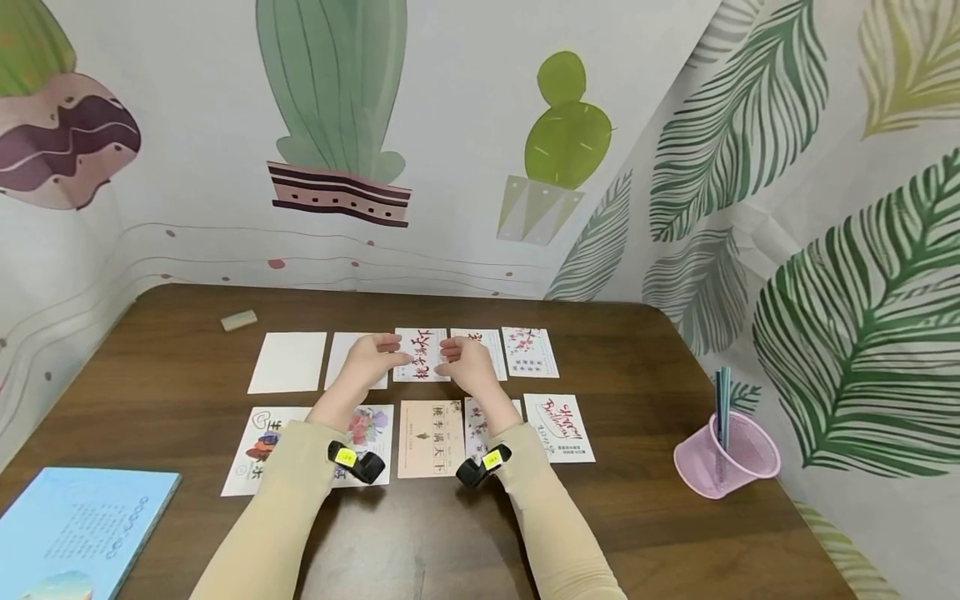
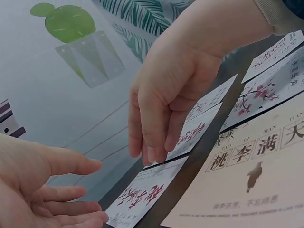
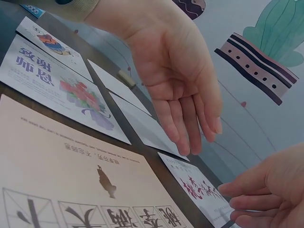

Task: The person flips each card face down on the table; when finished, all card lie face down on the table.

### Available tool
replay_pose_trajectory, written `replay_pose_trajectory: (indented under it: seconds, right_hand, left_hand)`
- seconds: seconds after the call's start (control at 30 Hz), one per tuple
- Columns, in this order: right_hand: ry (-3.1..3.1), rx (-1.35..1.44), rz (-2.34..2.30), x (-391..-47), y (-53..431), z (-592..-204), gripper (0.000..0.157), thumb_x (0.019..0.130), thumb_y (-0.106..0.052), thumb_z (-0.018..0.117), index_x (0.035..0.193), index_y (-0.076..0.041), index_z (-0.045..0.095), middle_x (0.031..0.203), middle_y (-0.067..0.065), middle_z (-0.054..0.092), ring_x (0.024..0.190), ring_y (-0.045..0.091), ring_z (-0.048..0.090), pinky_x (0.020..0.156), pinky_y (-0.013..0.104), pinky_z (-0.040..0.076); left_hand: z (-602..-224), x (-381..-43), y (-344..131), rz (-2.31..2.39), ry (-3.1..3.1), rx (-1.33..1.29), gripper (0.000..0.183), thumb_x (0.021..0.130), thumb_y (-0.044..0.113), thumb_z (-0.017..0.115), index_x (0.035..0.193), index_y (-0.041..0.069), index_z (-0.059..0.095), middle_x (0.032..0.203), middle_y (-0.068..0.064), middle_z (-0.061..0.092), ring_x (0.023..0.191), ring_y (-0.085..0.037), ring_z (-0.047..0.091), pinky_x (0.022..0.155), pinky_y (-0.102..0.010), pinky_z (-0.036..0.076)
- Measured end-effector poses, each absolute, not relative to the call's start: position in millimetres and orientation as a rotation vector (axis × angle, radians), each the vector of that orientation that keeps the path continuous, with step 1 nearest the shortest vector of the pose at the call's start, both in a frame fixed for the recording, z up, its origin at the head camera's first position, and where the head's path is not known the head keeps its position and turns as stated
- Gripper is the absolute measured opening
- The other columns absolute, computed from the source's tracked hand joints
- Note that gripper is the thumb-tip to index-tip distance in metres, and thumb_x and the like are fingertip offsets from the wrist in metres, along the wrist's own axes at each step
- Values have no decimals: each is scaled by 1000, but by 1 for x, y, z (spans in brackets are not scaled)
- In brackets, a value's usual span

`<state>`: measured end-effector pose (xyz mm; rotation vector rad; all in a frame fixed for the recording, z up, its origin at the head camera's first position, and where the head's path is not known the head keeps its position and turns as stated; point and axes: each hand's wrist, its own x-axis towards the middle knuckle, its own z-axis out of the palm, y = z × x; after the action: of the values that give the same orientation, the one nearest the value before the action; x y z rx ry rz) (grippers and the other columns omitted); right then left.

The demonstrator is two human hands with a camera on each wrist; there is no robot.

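Observation:
Over the back row of cards, my left hand and right hand lie on either side of a white card with red brush characters. Relaxed fingers of the left hand reach its left edge. The right fingertips come down near its right edge, overlapping it in the head view. The left hand partly covers a pale card; a card with red writing shows beside the right hand. Below, a peach card lies between the forearms, and a blossom card is partly behind the right wrist.
A blank white card and a blossom card with dark characters end the back row. A flower card and a red-lettered card lie in front. An eraser-like block, blue book and pink pen cup stand around.

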<state>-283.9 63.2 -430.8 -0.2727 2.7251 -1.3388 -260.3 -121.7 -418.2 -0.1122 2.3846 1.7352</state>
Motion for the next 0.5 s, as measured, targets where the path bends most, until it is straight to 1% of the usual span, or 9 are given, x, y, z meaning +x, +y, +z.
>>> replay_pose_trajectory:
  seconds: [0.2,0.5]
  right_hand:
    - [2738,-278,-1316,-283,62,-432,41,83,-4,73,123,0,63,116,15,69,110,30,64,96,40,53]
    - [2743,-279,-1279,-282,61,-436,40,84,-4,72,122,0,63,117,15,69,110,30,64,95,39,53]
  left_hand:
    - [-420,-261,-121,1735,2386,-117,58,92,14,64,143,-5,42,148,-24,43,139,-39,37,115,-50,33]
    - [-424,-261,-121,1700,2402,-131,59,91,16,65,142,-5,44,146,-26,44,138,-40,38,116,-51,32]
